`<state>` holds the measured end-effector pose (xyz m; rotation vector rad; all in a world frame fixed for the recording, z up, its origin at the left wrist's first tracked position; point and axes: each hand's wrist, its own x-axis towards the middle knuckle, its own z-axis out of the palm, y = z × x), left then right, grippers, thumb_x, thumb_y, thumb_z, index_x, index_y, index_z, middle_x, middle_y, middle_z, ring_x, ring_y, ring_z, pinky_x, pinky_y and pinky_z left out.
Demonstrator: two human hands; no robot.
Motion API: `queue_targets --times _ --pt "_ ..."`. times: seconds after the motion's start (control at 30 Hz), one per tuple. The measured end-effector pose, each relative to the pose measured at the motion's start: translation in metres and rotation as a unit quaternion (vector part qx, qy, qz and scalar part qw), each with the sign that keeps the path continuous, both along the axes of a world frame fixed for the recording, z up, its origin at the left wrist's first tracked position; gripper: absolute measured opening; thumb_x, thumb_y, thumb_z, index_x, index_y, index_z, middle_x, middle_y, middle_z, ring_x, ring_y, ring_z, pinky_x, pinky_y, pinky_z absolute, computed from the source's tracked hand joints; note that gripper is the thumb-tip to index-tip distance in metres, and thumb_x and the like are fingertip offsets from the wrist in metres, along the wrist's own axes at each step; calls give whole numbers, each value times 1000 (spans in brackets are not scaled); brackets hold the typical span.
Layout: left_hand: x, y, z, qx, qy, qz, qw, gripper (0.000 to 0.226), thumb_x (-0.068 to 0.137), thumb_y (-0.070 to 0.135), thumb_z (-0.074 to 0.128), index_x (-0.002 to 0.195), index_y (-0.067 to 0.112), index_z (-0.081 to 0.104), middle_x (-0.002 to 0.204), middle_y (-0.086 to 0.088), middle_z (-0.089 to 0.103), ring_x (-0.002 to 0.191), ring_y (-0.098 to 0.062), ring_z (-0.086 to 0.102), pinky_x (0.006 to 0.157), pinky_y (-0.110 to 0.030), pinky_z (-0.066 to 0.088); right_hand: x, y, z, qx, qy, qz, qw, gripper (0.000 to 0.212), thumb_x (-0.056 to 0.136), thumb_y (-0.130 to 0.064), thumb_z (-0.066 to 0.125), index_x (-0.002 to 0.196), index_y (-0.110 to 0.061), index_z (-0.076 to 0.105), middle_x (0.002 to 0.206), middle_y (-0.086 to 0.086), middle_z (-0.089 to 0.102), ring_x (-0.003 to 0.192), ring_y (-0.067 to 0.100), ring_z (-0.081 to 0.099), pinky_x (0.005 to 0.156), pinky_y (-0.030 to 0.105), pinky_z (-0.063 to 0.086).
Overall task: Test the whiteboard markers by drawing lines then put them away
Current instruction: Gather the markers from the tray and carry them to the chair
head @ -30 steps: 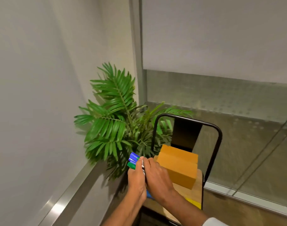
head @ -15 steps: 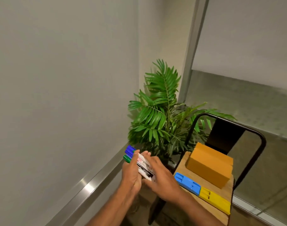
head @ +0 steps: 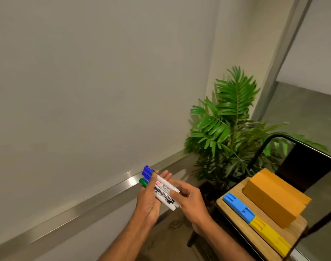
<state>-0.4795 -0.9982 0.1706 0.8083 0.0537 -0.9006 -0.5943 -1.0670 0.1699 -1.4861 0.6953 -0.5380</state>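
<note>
No lines are showing on the whiteboard (head: 85,91) at ten o'clock, so testing is seemingly not yet starting. At six o'clock the left hand (head: 148,202) is clasping the capped markers (head: 165,191) while the right hand (head: 193,202) is pinching one barrel. The orange box (head: 272,196) is sitting at four o'clock, and putting away is left too.

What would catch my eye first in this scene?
Probably the bundle of markers with blue and green caps, gripped in the left hand at bottom centre while the right hand pinches their white ends. Next come the bright green palm plant in the corner and the orange box on the chair at lower right.
</note>
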Motion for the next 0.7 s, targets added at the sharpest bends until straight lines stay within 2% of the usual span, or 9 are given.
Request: queue_targets --times 0.07,0.17,0.33,0.53,0.7 --pt "-3 25 -1 3 -4 27 1000 31 105 17 51 132 2 54 119 -24 72 111 -35 71 92 -47 59 2 21 -1 16 -1 20 1000 31 94 -8 65 119 -25 70 107 -1 76 97 17 73 77 32 60" --pt "-3 66 -2 11 -10 74 997 31 104 15 52 132 2 54 122 -26 70 114 -37 69 98 -52 56 9 55 -4 36 6 51 998 30 93 -7 66 119 -22 70 107 0 76 94 16 74 73 29 60" --pt "8 146 1 23 -26 150 988 30 104 14 51 130 1 56 122 -26 70 112 -35 71 88 -42 62 32 122 -6 62 5 95 994 28 92 -4 66 115 -19 71 102 0 77 91 18 74 77 36 62" --pt "31 249 -3 33 -20 235 971 32 104 13 52 134 3 54 122 -22 72 115 -35 70 90 -44 59 73 209 -11 57 22 170 984 27 91 -7 67 113 -22 72 104 -1 76 91 16 74 81 41 62" --pt "51 348 -9 28 -3 310 950 31 102 11 53 133 4 57 125 -22 70 111 -36 71 82 -41 64 111 299 -16 62 35 227 971 24 91 -7 68 109 -22 73 102 0 77 88 18 75 78 42 62"
